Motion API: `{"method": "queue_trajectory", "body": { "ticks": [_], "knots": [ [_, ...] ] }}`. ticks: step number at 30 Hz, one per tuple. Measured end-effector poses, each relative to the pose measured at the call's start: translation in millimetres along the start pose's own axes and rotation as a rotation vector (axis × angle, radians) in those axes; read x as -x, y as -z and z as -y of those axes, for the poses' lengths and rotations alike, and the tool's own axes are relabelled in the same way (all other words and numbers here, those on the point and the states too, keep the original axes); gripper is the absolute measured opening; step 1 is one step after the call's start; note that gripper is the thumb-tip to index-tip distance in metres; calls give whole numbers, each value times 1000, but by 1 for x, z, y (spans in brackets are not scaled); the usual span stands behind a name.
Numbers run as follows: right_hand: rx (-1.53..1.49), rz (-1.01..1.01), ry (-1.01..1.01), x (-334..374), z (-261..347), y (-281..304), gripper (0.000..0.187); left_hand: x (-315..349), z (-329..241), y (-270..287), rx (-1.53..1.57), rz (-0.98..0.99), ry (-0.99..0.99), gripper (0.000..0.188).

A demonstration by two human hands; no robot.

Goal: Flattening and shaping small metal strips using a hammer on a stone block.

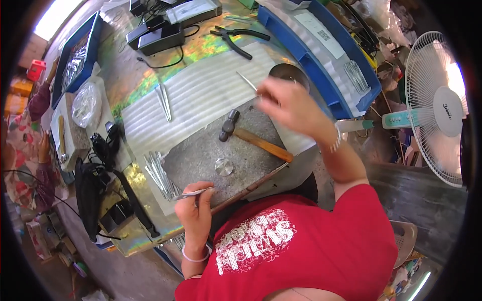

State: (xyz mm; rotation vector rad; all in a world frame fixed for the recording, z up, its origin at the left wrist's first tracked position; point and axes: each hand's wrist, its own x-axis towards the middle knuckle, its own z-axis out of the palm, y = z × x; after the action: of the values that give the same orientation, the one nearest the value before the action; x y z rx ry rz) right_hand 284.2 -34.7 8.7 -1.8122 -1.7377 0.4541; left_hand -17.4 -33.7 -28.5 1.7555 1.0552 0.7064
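Now the fingers of my left hand are pinching a thin metal piece, just by the near edge of the stone slab; my right hand is over the far right side of this slab, its fingers bent, but they are blurred, so I cannot tell whether they pinch the slender rod whose end comes near to them; the hammer lies on the slab with the round metal disc, and neither is in my hands.

About progress, I judge that the work is somewhere in its middle; a pile of rods lies loose at the slab's left side, a pair of rods rests apart on the white foam sheet, and more metal pieces lie in the blue tray; which are finished and which remain, I cannot tell; the piece in my left fingers seems not yet put down.
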Motion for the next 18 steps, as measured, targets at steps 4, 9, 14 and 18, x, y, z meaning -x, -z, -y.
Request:
{"method": "queue_trajectory", "body": {
  "ticks": [4,9,14,18],
  "knots": [
    [211,20,80,68,38,-22,37,-12,-13,-7,430,-20,146,10],
    [406,-66,69,75,36,-52,47,-21,-20,-11,507,-4,153,12],
    [232,30,-32,61,32,-44,29,-22,-24,-15,524,-33,174,12],
    [-388,-12,-172,70,33,-28,29,-26,-17,-18,546,-4,172,10]
  ]
}}
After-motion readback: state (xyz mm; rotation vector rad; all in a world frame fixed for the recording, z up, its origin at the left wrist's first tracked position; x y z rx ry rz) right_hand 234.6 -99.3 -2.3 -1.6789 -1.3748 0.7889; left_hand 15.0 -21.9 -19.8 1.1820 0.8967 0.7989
